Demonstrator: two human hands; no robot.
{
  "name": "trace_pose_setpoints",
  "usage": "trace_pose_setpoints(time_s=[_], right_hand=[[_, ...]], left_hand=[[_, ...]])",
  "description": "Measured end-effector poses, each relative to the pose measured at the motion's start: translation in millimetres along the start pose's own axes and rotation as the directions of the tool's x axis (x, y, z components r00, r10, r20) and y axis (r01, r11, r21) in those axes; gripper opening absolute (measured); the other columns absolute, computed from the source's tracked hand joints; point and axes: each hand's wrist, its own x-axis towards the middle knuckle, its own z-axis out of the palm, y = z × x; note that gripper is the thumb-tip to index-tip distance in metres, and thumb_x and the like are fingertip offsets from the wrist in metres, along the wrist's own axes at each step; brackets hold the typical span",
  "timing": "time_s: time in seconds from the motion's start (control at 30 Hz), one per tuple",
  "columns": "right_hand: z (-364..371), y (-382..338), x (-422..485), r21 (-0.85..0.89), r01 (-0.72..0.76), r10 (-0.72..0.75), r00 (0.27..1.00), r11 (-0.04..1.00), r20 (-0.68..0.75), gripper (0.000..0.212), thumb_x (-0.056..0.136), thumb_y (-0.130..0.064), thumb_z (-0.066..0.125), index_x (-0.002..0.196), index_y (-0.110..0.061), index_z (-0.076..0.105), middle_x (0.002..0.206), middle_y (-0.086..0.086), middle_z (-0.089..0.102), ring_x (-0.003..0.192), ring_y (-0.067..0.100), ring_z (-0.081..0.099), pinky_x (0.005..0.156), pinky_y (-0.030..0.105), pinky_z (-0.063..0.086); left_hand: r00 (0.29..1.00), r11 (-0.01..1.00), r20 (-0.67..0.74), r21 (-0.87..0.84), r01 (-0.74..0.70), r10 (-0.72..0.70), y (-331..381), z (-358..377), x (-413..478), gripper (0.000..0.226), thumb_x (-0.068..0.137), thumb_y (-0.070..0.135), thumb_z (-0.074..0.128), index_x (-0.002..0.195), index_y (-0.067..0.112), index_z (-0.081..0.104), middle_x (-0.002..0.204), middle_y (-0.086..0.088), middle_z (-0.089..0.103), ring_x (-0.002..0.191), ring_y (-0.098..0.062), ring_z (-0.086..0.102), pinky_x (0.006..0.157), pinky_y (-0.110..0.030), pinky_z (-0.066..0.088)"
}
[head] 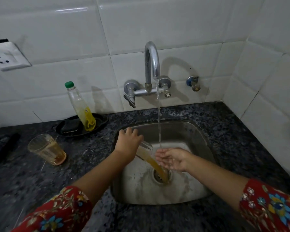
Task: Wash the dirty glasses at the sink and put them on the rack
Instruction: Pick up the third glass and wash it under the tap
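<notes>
Now our left hand grips a glass from above, fingers curled round its body, and holds it tipped on its side over the sink, mouth toward the right. Amber liquid runs out of it in a thick stream down into the drain. Our right hand lies released, palm up and fingers relaxed, holding nothing, just beside the mouth of the glass and under the thin stream of water falling from the tap. On the table, left of the sink and well apart from it, a second glass stands with amber liquid in its lower part. Behind it a bottle with a green cap and yellow liquid leans in a black dish, beside a dark pad. We see a socket on the tiled wall at far left.
</notes>
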Motion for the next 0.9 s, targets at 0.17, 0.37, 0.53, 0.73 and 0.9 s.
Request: trace_pose_setpoints(time_s=[0.17,0.37,0.53,0.73,0.9], right_hand=[[3.9,10.3,0.8,-0.427,0.45,-0.472,0.88,0.784,0.061,0.032,0.088,0.011,0.048,0.116,0.003,0.06,0.104,0.014,0.067,0.091,0.022,0.066,0.07,0.016,0.052],[-16.0,-43.4,10.6,-0.531,0.429,-0.262,0.542,-0.73,0.798,0.03,0.089,-0.003,0.047,0.11,-0.019,0.061,0.119,-0.011,0.065,0.114,0.01,0.059,0.098,0.042,0.046],[11.3,-75.3,17.9,-0.767,0.268,-0.273,0.824,-0.583,0.496,0.028,0.088,-0.005,0.049,0.085,-0.029,0.063,0.101,0.008,0.063,0.086,0.028,0.056,0.072,0.038,0.045],[1.2,-93.0,12.5,-0.392,0.17,-0.18,0.682,-0.904,0.709,0.018,0.087,-0.01,0.054,0.09,-0.018,0.071,0.094,0.003,0.069,0.089,0.026,0.065,0.073,0.034,0.05],[21.0,-88.5,7.4,-0.571,0.098,-0.207,0.871,-0.815,0.445,0.02,0.09,-0.012,0.051,0.104,-0.012,0.065,0.114,0.008,0.063,0.101,0.027,0.059,0.075,0.034,0.044]], left_hand=[[0.999,0.939,0.022,-0.342,-0.035,0.046,-2.6,1.6,10.0,0.058,0.075,0.018,0.073,0.127,0.023,0.049,0.127,-0.003,0.05,0.122,-0.025,0.045,0.089,-0.037,0.045],[0.979,0.351,-0.05,-0.929,-0.119,0.2,7.4,25.5,30.5,0.064,0.057,-0.004,0.087,0.115,0.004,0.061,0.108,-0.001,0.061,0.092,0.014,0.057,0.082,-0.005,0.041],[0.958,0.118,-0.085,-0.991,-0.054,-0.275,39.9,14.1,45.9,0.045,0.063,0.006,0.075,0.099,0.028,0.058,0.094,0.009,0.068,0.087,-0.002,0.064,0.082,-0.031,0.055],[0.982,0.125,-0.155,-0.978,-0.168,0.108,12.6,19.9,59.5,0.07,0.065,0.01,0.087,0.127,0.015,0.056,0.119,0.012,0.061,0.109,0.007,0.057,0.095,-0.014,0.043],[0.986,0.134,-0.134,-0.984,-0.121,-0.095,34.0,9.7,58.0,0.042,0.073,0.012,0.077,0.111,0.017,0.061,0.102,0.005,0.069,0.092,-0.005,0.064,0.075,-0.007,0.046]])
